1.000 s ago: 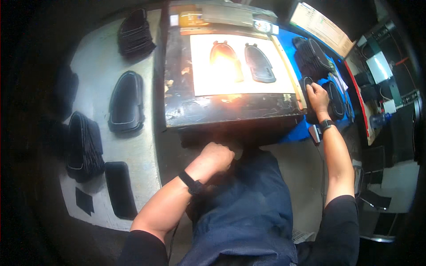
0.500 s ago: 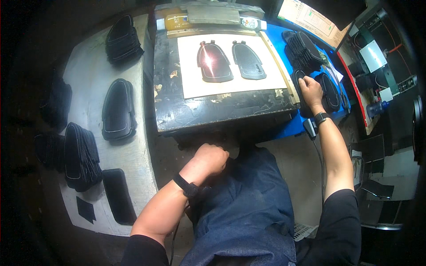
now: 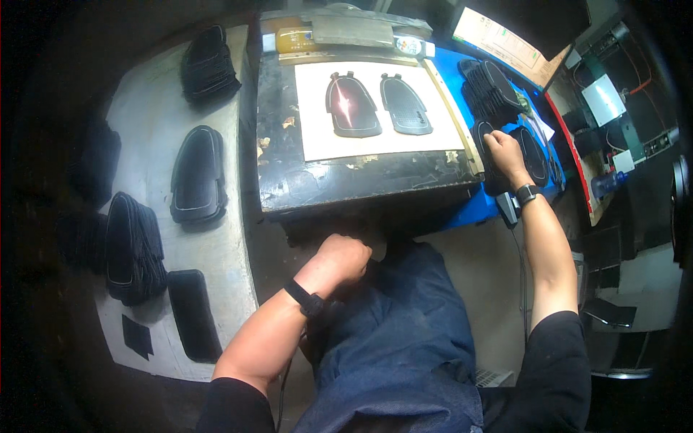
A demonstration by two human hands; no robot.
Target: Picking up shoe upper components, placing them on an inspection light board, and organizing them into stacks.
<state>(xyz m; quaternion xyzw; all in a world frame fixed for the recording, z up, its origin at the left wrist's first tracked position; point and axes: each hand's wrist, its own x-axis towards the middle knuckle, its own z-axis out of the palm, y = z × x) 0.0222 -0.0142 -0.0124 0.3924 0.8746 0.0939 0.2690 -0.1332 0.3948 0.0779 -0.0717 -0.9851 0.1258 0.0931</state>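
Observation:
My left hand (image 3: 345, 258) is closed in a fist above my lap, in front of the black worktable, with nothing showing in it. At the right, my right hand (image 3: 507, 153) is closed over the edge of a dark rounded pad (image 3: 485, 137) on the blue surface. Whether its hidden fingers grip that pad, I cannot make out. Another dark pad (image 3: 533, 160) lies just right of that hand. On a cream board (image 3: 317, 148) lie two dark, tapered pads with tabs at the top: a left pad (image 3: 354, 119) under a bright reddish light, and a right pad (image 3: 406, 108).
A pale table (image 3: 162, 169) on the left bears several stacks of dark pads (image 3: 133, 245). Another pad stack (image 3: 491, 86) stands behind my right hand. A cabled device (image 3: 508, 209) hangs at the blue surface's front edge. Bottles (image 3: 292, 40) lie along the worktable's back.
The whole view has shifted slightly. My right hand stays at the same pad, its fingers a little differently placed. My left hand and the two pads on the board keep their places.

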